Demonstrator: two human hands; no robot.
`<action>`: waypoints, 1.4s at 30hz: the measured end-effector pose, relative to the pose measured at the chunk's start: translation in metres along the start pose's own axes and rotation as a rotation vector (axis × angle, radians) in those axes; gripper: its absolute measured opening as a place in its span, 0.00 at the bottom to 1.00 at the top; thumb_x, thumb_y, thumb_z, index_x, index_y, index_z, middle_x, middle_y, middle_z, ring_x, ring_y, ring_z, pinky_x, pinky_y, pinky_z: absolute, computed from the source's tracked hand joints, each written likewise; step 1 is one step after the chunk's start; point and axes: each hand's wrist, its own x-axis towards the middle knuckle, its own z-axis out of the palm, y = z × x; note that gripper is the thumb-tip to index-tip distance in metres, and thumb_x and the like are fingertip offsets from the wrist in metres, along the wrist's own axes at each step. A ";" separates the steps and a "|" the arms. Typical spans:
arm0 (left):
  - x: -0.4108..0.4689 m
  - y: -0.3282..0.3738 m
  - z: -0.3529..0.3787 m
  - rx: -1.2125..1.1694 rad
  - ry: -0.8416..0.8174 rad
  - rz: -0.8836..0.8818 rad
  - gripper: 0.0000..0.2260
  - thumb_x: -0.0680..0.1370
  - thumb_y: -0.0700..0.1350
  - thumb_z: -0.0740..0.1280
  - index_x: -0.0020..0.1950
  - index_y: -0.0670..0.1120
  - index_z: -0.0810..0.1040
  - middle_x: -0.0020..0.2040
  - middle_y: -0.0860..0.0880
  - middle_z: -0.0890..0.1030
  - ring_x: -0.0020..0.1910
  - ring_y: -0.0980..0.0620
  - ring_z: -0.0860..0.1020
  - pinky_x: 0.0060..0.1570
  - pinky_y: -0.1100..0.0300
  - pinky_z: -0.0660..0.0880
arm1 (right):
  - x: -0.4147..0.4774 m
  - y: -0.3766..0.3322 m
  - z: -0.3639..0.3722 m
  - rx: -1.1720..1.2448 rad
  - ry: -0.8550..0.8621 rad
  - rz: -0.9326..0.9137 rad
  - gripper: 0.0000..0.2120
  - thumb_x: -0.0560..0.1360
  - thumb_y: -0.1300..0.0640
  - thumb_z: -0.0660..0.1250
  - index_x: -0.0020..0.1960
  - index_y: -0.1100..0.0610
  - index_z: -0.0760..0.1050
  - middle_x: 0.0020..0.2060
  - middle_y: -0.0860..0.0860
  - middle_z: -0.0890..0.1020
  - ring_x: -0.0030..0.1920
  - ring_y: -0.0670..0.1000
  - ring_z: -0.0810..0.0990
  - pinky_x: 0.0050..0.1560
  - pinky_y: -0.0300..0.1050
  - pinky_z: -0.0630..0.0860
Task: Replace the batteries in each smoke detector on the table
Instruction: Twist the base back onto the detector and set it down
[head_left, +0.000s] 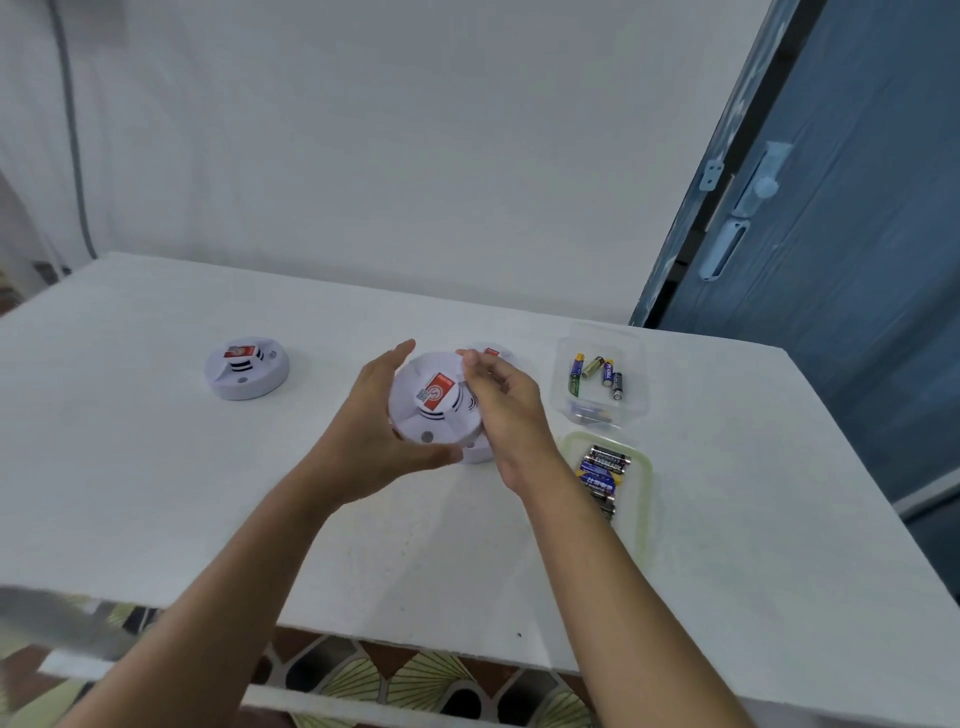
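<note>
Left hand (371, 423) grips the smoke detector (434, 402); right hand (504, 410) curls at its rim, grip unclear.

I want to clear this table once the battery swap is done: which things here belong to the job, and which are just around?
For the job: held smoke detector, gripped by the left hand, right hand at its rim; left smoke detector; half-hidden smoke detector; clear tub of loose batteries; green-rimmed tray of stacked batteries.
Just around: blue door; wall cable.
</note>
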 end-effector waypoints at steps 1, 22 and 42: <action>0.001 -0.001 -0.003 0.095 0.001 0.026 0.53 0.60 0.53 0.82 0.77 0.52 0.56 0.71 0.56 0.66 0.67 0.56 0.69 0.64 0.56 0.72 | 0.000 0.002 0.004 -0.011 -0.015 0.007 0.14 0.80 0.48 0.67 0.60 0.56 0.81 0.51 0.52 0.86 0.53 0.50 0.85 0.50 0.41 0.81; 0.131 -0.056 -0.034 0.386 0.147 -0.183 0.46 0.63 0.65 0.74 0.74 0.49 0.60 0.69 0.47 0.71 0.67 0.43 0.70 0.65 0.41 0.64 | 0.071 0.042 0.014 -1.302 0.058 -0.104 0.28 0.82 0.49 0.54 0.80 0.52 0.56 0.81 0.54 0.53 0.80 0.57 0.48 0.76 0.60 0.47; 0.156 -0.076 -0.020 0.472 -0.153 -0.270 0.37 0.66 0.73 0.57 0.62 0.46 0.71 0.62 0.41 0.74 0.60 0.38 0.73 0.59 0.43 0.72 | 0.074 0.047 0.013 -1.203 0.154 -0.203 0.21 0.79 0.55 0.60 0.72 0.56 0.69 0.73 0.53 0.70 0.72 0.58 0.64 0.69 0.53 0.62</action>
